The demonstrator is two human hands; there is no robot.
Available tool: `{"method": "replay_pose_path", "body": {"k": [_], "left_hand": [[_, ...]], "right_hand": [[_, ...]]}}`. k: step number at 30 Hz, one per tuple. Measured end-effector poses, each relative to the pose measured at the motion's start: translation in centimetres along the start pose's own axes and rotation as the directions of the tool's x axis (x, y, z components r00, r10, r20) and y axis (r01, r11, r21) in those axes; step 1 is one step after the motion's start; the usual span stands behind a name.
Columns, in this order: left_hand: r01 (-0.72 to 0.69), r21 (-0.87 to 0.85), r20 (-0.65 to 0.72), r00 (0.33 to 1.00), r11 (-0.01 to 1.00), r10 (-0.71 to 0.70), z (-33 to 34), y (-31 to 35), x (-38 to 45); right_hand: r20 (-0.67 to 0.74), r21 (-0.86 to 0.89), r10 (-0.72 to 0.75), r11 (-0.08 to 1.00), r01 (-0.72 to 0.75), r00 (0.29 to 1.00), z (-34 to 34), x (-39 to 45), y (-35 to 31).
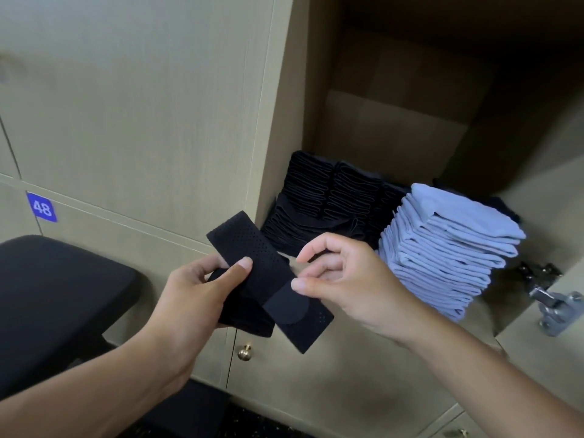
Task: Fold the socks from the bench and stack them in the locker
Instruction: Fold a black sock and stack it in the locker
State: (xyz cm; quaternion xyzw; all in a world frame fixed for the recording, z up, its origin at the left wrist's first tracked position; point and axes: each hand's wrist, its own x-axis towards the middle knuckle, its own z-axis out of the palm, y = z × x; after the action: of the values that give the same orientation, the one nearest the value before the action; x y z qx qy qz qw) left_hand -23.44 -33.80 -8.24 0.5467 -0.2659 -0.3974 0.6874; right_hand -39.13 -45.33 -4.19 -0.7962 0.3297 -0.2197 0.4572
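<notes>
My left hand [202,289] grips a pair of black socks [268,279] in front of the open locker [410,121], thumb on top of the fabric. One sock lies crossed over the other. My right hand [344,279] hovers just to the right of the socks with fingers loosely curled and holds nothing; its thumb tip is close to the sock's edge. Inside the locker stand piles of folded black socks [322,197] at the left and a tall stack of folded light blue socks [442,248] at the right.
A black padded bench [57,298] sits at the lower left. Closed locker doors, one labelled 48 [41,207], fill the left wall. A brass knob [245,352] is on the door below. A metal hinge [556,308] juts out at the right.
</notes>
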Motion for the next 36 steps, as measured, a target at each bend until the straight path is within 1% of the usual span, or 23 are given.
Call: {"method": "replay_pose_path", "body": {"k": [2,5,7,9,11,13,14,15,17,18,19,20,21,22,23,26,27,30,33,36], "left_hand": [[0.008,-0.016,-0.002,1.000,1.000,-0.008,0.1,0.2,-0.1],[-0.002,0.000,-0.016,1.000,1.000,0.002,0.3,0.4,0.0],[-0.005,-0.005,-0.001,1.000,1.000,0.005,0.5,0.5,0.0],[0.004,0.016,0.022,1.000,1.000,-0.004,0.5,0.4,0.1],[0.014,0.033,0.004,1.000,0.999,-0.014,0.3,0.1,0.4],[0.010,0.042,-0.025,1.000,0.999,-0.009,0.0,-0.1,0.6],[0.001,0.054,-0.031,1.000,0.999,0.001,-0.1,-0.1,0.7],[-0.013,0.079,-0.031,0.999,0.997,0.016,-0.2,0.1,0.8],[-0.045,0.152,-0.019,0.999,0.987,0.049,-0.6,0.7,0.8],[-0.057,0.195,0.002,0.998,0.979,0.058,-0.9,1.0,0.9],[-0.066,0.242,0.040,0.998,0.968,0.058,-1.2,1.3,1.0],[-0.073,0.292,0.087,0.995,0.954,0.050,-1.5,1.5,1.2],[-0.083,0.341,0.133,0.990,0.936,0.040,-1.8,1.7,1.3],[-0.096,0.388,0.176,0.984,0.917,0.029,-2.0,1.9,1.4],[-0.111,0.427,0.216,0.976,0.897,0.018,-2.2,1.9,1.4],[-0.151,0.520,0.309,0.951,0.841,-0.021,-2.5,2.0,1.4],[-0.156,0.536,0.333,0.942,0.830,-0.037,-2.6,2.0,1.5],[-0.130,0.532,0.371,0.924,0.837,-0.093,-3.0,2.0,1.6],[-0.065,0.445,0.393,0.910,0.893,-0.130,-3.0,1.5,1.6],[0.012,0.375,0.405,0.898,0.927,-0.175,-2.9,1.0,1.7]], "right_hand": [[-0.032,-0.006,0.014,1.000,-0.014,0.999,0.3,-0.2,-0.2],[-0.142,-0.025,0.052,0.998,-0.056,0.989,0.5,-0.4,-0.2],[-0.201,0.014,0.096,0.995,-0.095,0.975,0.8,-0.7,-0.3],[-0.208,0.099,0.127,0.989,-0.108,0.970,1.4,-0.9,-0.4],[-0.193,0.188,0.136,0.977,-0.099,0.972,2.3,-1.1,-0.6],[-0.178,0.201,0.109,0.977,-0.072,0.978,3.0,-1.3,-0.8],[-0.176,0.164,0.084,0.985,-0.055,0.981,3.2,-1.4,-0.8],[-0.181,0.086,0.049,0.996,-0.034,0.982,3.4,-1.5,-0.8],[-0.204,-0.176,-0.070,0.984,0.034,0.976,3.2,-1.7,-0.8],[-0.193,-0.330,-0.161,0.940,0.091,0.968,2.8,-1.8,-0.9],[-0.142,-0.473,-0.267,0.864,0.172,0.953,2.4,-2.0,-1.1],[-0.058,-0.582,-0.365,0.769,0.266,0.929,2.0,-2.0,-1.3],[0.032,-0.649,-0.439,0.674,0.353,0.898,1.5,-1.9,-1.4],[0.111,-0.680,-0.479,0.603,0.418,0.871,1.1,-1.8,-1.3],[0.177,-0.680,-0.495,0.563,0.469,0.851,0.9,-1.6,-1.2],[0.359,-0.639,-0.467,0.508,0.578,0.808,1.0,-1.3,-0.5],[0.391,-0.629,-0.450,0.506,0.590,0.803,1.1,-1.3,-0.4],[0.396,-0.616,-0.421,0.537,0.577,0.816,1.1,-1.6,-0.6],[0.410,-0.620,-0.413,0.529,0.580,0.813,0.9,-1.5,-0.6],[0.393,-0.623,-0.383,0.558,0.548,0.836,0.6,-1.5,-0.7]]}}
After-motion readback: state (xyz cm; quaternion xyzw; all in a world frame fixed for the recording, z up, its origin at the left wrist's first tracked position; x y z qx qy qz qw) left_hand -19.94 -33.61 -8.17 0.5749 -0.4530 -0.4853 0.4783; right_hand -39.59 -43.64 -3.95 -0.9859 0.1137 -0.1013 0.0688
